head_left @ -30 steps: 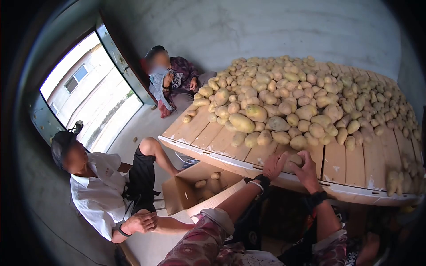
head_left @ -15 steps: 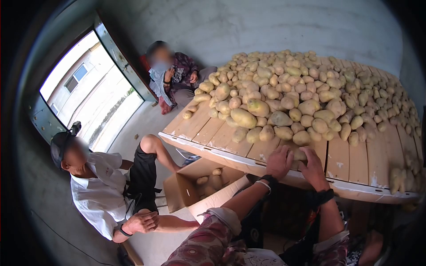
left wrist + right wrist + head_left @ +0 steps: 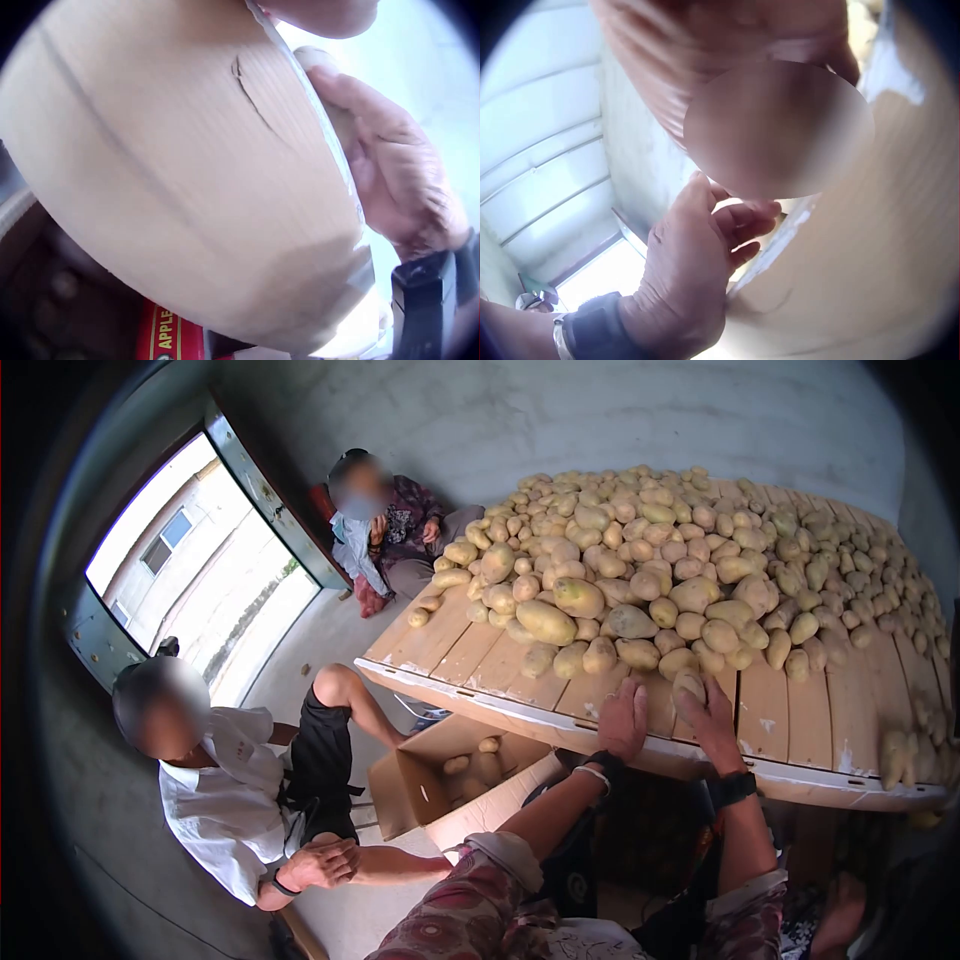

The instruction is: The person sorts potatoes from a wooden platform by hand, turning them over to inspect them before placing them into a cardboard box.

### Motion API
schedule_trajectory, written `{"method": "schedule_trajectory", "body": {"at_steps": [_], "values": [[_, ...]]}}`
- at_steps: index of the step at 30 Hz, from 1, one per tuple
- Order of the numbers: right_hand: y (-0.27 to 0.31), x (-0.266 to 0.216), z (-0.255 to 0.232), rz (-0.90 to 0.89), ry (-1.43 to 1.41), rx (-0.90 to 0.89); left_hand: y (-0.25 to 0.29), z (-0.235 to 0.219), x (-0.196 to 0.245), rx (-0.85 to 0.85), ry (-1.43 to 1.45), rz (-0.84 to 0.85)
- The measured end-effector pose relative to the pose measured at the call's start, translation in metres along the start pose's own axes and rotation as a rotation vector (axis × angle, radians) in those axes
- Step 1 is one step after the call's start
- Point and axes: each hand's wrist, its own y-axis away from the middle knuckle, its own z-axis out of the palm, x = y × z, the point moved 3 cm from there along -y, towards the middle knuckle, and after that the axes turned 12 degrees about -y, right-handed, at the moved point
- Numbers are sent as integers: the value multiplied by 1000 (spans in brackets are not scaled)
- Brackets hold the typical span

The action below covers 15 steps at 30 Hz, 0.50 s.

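Note:
Beside the front row of the potato pile point(image 3: 640, 575), my right hand point(image 3: 712, 725) grips one potato point(image 3: 688, 685) at the board table's front edge. The left wrist view shows this right hand point(image 3: 405, 157) with its thumb along a potato point(image 3: 316, 57). Just left of it, over the table edge, is my left hand point(image 3: 622, 722), apart from the potato and holding nothing visible. In the right wrist view my left hand point(image 3: 682, 277) has loosely bent fingers; a blurred patch covers what lies by the right palm.
Below the table point(image 3: 480, 690), to the left, an open cardboard box point(image 3: 405, 790) holds several potatoes. A person in a white shirt point(image 3: 225, 800) sits beside it. Another person point(image 3: 400, 525) sits by the wall near the open doorway. A few potatoes lie at the table's left corner.
Both hands were around a potato at the table edge. My left hand has come away from it, and my right hand has moved the potato up against the front of the pile.

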Motion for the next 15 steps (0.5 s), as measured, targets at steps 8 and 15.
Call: {"method": "schedule_trajectory", "body": {"at_steps": [8, 15], "values": [[4, -17, -52, 448, -1739, 362, -1, 10, -6, -23, 83, -84], [7, 4, -67, 344, -1847, 317, -7, 11, -13, -35, 49, -136]]}}
